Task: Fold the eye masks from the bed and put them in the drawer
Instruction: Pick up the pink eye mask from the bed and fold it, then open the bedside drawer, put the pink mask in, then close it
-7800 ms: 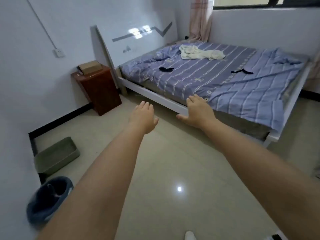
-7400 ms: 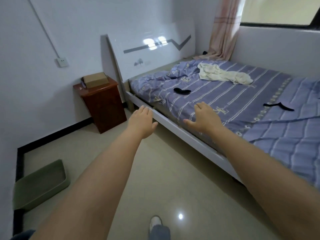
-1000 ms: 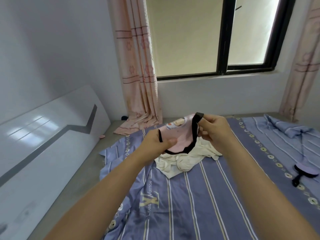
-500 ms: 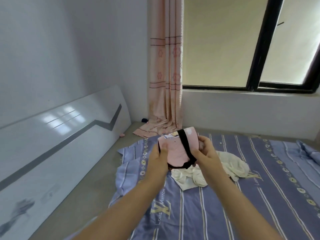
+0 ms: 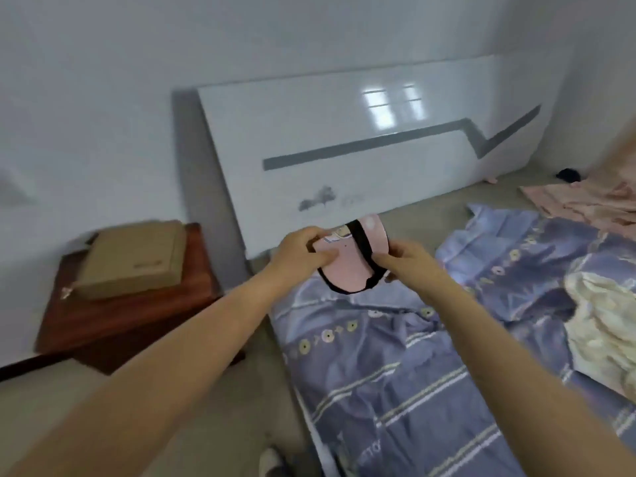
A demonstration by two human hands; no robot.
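Note:
A pink eye mask (image 5: 347, 266) with a black edge and black strap is folded in half and held in the air over the bed's left edge. My left hand (image 5: 298, 251) pinches its left side, and my right hand (image 5: 407, 258) grips its right side by the strap. Below lies the bed (image 5: 395, 373) with its blue striped sheet. The reddish-brown nightstand (image 5: 124, 315) stands to the left of the bed; its drawer front is hidden from this angle.
A flat cardboard box (image 5: 132, 258) lies on top of the nightstand. The white headboard (image 5: 361, 156) leans against the wall. A cream cloth (image 5: 605, 325) is bunched on the bed at right, and a pink curtain (image 5: 585, 197) pools at far right.
My view has swung left from the window to the headboard and nightstand. Both hands still hold the folded pink mask, now over the bed's left edge.

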